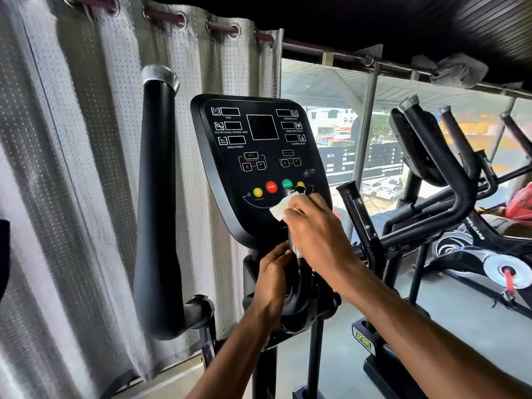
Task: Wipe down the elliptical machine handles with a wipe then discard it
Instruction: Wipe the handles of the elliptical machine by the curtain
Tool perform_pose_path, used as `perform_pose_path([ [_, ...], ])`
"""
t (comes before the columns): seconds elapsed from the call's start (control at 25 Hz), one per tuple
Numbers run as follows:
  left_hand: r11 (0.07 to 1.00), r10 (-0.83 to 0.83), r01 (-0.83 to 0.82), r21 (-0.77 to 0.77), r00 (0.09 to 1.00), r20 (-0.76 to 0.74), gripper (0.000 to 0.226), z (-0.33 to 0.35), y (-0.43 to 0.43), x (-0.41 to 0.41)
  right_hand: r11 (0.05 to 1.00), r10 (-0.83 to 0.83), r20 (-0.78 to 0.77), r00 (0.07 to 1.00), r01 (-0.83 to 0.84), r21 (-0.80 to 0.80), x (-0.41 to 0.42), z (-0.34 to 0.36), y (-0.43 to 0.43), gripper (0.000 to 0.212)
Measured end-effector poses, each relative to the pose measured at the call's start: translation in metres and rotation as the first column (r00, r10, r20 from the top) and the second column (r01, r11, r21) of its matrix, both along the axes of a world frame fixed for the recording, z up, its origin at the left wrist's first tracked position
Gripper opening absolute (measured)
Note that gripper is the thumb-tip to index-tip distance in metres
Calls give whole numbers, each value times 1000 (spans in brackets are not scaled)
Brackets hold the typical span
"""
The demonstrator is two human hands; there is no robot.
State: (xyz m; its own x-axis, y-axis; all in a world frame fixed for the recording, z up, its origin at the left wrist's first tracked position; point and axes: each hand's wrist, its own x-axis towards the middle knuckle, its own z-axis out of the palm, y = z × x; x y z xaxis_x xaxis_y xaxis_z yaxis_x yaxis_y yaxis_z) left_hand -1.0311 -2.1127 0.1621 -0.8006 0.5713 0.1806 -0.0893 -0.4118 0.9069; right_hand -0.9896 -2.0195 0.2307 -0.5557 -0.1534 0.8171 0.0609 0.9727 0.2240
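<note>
So, mid-wipe I'd say: right hand (313, 226) clamps the wipe (280, 210) round the handle (294, 241), left hand (273, 277) grips it lower; next, rub downward.

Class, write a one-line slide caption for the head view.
Right hand wraps a wipe around the elliptical's inner handle; left hand grips it lower down.

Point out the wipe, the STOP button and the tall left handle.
wipe (279, 212), head view, exposed white corner.
STOP button (271, 186), head view, centre of red face.
tall left handle (157, 197), head view, middle of black shaft.
</note>
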Motion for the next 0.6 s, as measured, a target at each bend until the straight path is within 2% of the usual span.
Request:
perform_pose_path([
  [0.12,999,14,-14,33,1000,12,31,-3,3,-1,951,77,-161,984,-121,-284,16,-20,5,4],
  [0.2,998,28,-30,57,999,39,31,-5,6,3,817,58,-290,955,-212,-537,19,-31,6,11],
  [0.24,998,36,-39,55,998,46,34,-4,7,6,756,36,-323,946,-237,-611,19,-36,7,12],
  [0.36,998,66,-67,19,997,25,54,-6,9,13,558,53,-361,931,-328,-762,11,-38,9,18],
  [0.4,998,70,-70,0,997,19,52,-7,8,13,535,75,-369,926,-350,-769,10,-38,8,21],
  [0.44,997,77,-77,-18,997,2,44,-7,7,13,596,98,-381,920,-360,-717,8,-41,7,23],
  [0.48,996,82,-82,-37,997,-17,34,-7,5,12,701,123,-366,923,-341,-626,6,-44,6,25],
  [0.56,993,92,-95,-72,995,-36,26,-7,3,10,894,148,-244,958,-235,-382,1,-39,5,23],
  [0.6,992,82,-86,-95,995,-48,28,-7,3,10,948,122,-184,975,-169,-268,-3,-32,6,19],
])
